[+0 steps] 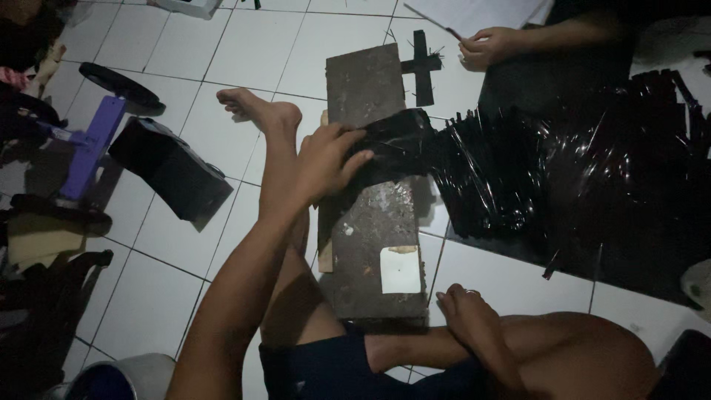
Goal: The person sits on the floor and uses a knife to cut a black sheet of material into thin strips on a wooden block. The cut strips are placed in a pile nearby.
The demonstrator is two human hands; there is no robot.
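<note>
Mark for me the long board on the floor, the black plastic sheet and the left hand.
long board (374, 252): head view, bare lower face above the white patch.
black plastic sheet (518, 178): head view, glossy crumpled middle.
left hand (329, 159): head view, back of the hand pressing the sheet on the board.

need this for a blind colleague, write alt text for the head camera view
A person seated on a white tiled floor presses the left hand on shiny black plastic film draped over a long, worn grey board. The right hand rests beside the board's near end; another person's hand shows at top.

Left hand spread, right hand resting.
</note>
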